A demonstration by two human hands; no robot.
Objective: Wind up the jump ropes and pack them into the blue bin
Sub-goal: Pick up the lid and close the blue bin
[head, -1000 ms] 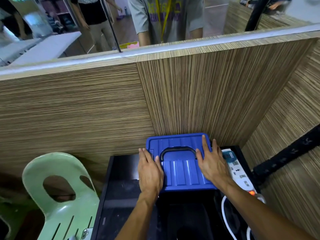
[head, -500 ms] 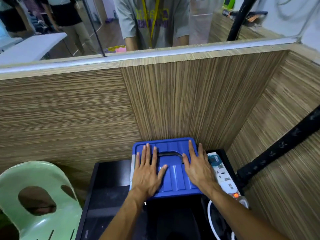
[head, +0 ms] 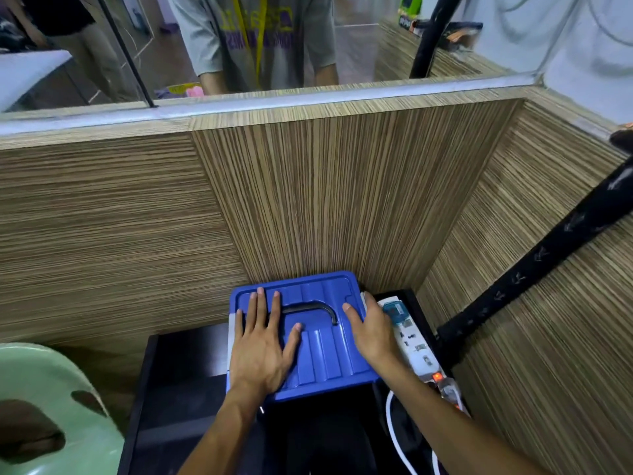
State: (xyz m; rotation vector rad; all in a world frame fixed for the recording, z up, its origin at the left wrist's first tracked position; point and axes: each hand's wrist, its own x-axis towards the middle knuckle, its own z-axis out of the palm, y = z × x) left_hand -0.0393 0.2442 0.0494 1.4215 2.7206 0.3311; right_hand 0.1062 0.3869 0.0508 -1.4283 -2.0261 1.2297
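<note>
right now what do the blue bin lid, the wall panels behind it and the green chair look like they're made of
Blue bin lid: moulded plastic, semi-gloss, judging by its ribs and soft sheen.
Wall panels: probably wood-grain laminate, matte; the fine stripes look too regular for solid wood.
Green chair: moulded plastic, smooth, with rounded cut-out holes.
</note>
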